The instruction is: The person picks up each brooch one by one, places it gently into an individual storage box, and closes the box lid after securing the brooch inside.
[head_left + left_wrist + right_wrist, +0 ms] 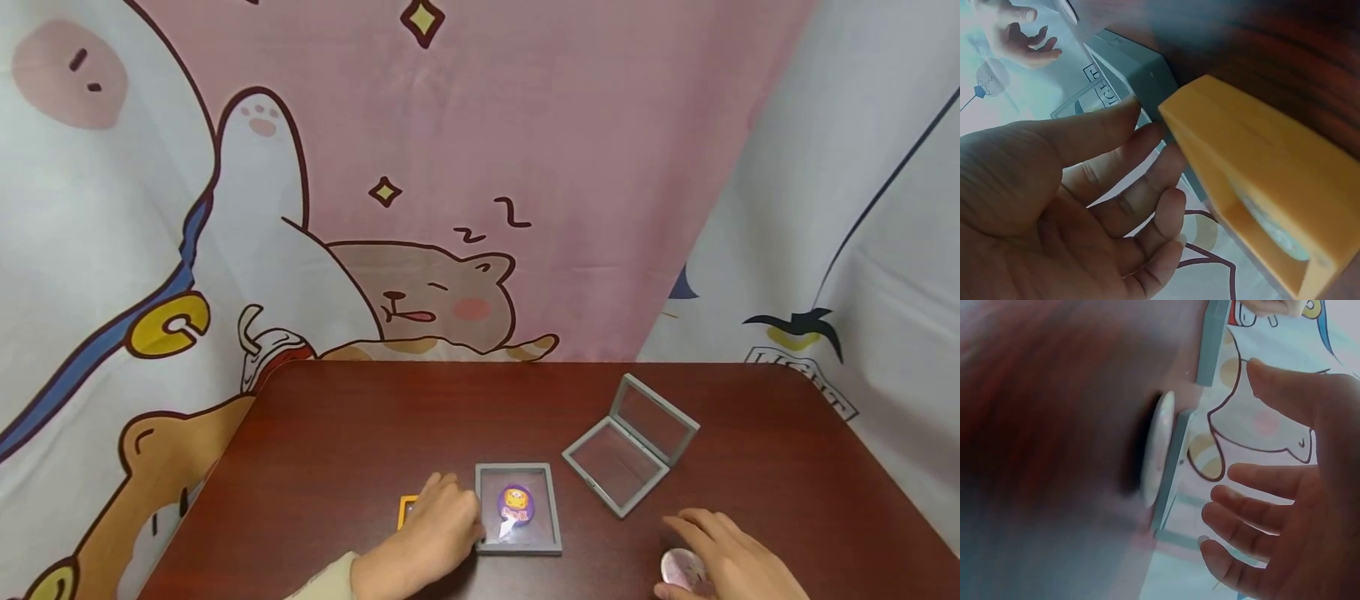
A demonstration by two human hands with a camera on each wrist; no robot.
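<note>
My left hand (438,525) is at the left edge of a closed grey display frame (555,533), fingers loosely bent; whether they touch it cannot be told. Inside that frame a round purple and yellow badge (516,505) shows behind clear film. A yellow frame (1260,131) stands beside the left fingers, mostly hidden by the hand in the head view. My right hand (731,558) hovers around a round whitish-pink badge (681,570) on the table. In the right wrist view, its spread fingers (1247,506) are apart from the badge.
A second grey frame (615,467) lies hinged open toward the back right, its lid tilted up. The dark red-brown table (360,425) ends at a cartoon-printed cloth (585,167) behind and at both sides.
</note>
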